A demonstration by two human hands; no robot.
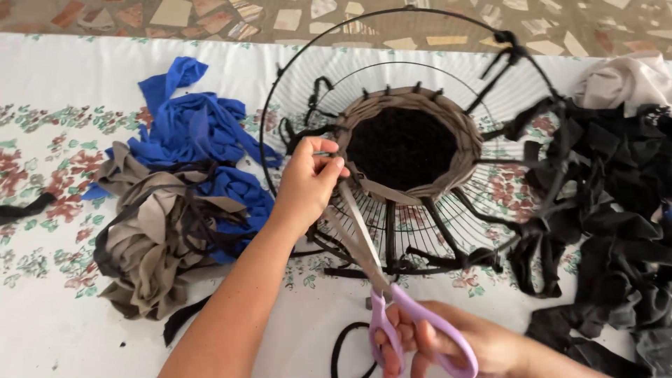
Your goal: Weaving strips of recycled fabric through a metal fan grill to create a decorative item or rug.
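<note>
Nearest to me is my right hand (pixel 448 343), low in the view, its fingers (pixel 392 350) threaded through the lilac handles of a pair of scissors (pixel 378 266) and closed round them. The steel blades run up and away from that hand toward the round wire frame (pixel 280 91), parted a little, with the tips right at the edge of the weaving.

My left hand (pixel 308 178) is at the near-left rim of the woven disc (pixel 406 147) that sits in the middle of the wire frame. Its fingers are pinched narrow on a taupe fabric strip (pixel 381 190), which comes off the disc's outer ring and lies between the open blades. The disc has a black centre and a taupe band around it, with black strips tied out along the frame's spokes.

Left of the frame lies a heap of blue fabric strips (pixel 196 129), and just nearer me than that a heap of taupe strips (pixel 150 238) tangled with black ones. Right of the frame is a big pile of black fabric strips (pixel 616 210), with a pale cloth (pixel 623 80) at its far end. Everything rests on a white flowered cloth (pixel 49 140) spread over the floor, whose stone-chip tiles (pixel 175 14) show beyond the frame.
</note>
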